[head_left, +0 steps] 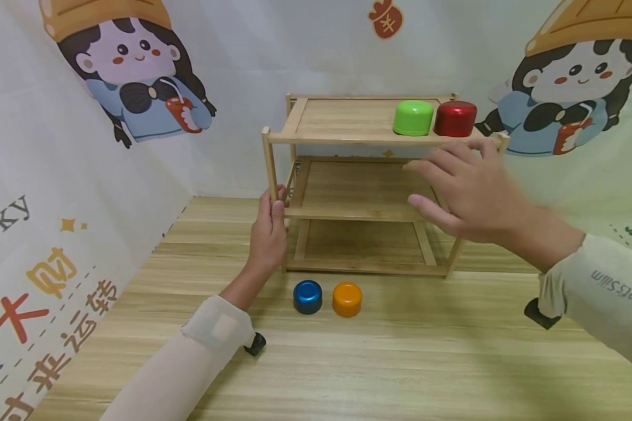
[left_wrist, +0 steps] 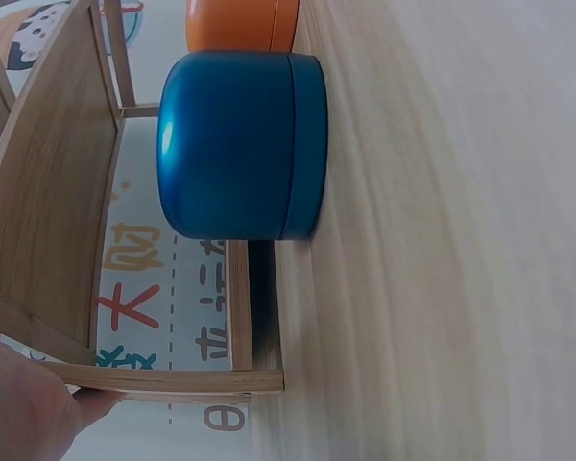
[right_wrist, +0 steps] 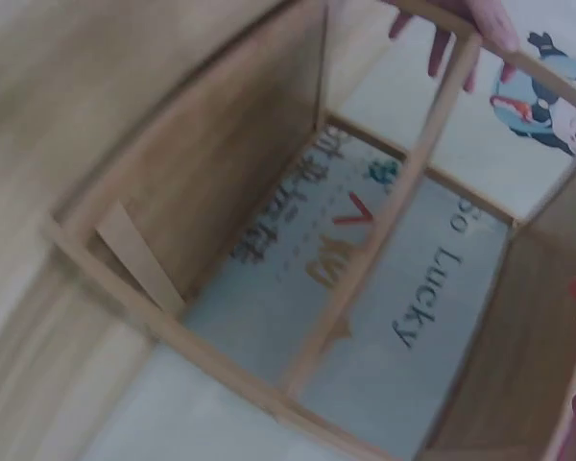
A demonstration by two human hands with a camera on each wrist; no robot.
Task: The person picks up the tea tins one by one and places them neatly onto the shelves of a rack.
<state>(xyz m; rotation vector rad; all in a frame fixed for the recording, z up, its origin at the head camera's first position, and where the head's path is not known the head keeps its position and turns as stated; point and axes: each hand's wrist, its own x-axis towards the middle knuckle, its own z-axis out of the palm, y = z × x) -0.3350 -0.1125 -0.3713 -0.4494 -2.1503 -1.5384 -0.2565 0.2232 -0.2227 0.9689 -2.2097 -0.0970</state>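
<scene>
A three-tier wooden shelf (head_left: pixel 342 118) stands on the table. My left hand (head_left: pixel 267 237) grips its left front post, thumb in front; the left wrist view shows part of this hand (left_wrist: pixel 24 408) against the post. Before the shelf's right side hovers my right hand (head_left: pixel 469 193), fingers spread and slightly bent, holding nothing visible. Just above its fingers, a green canister (head_left: pixel 413 118) and a shiny red canister (head_left: pixel 455 120) sit side by side on the top tier. A blue canister (head_left: pixel 308 297) and an orange canister (head_left: pixel 347 299) rest on the table before the shelf.
A pale printed cloth (head_left: pixel 253 52) with cartoon figures hangs behind the shelf and along the left. The wood-grain table (head_left: pixel 379 368) extends in front. In the left wrist view, the blue canister (left_wrist: pixel 235 144) stands close to the shelf's bottom frame.
</scene>
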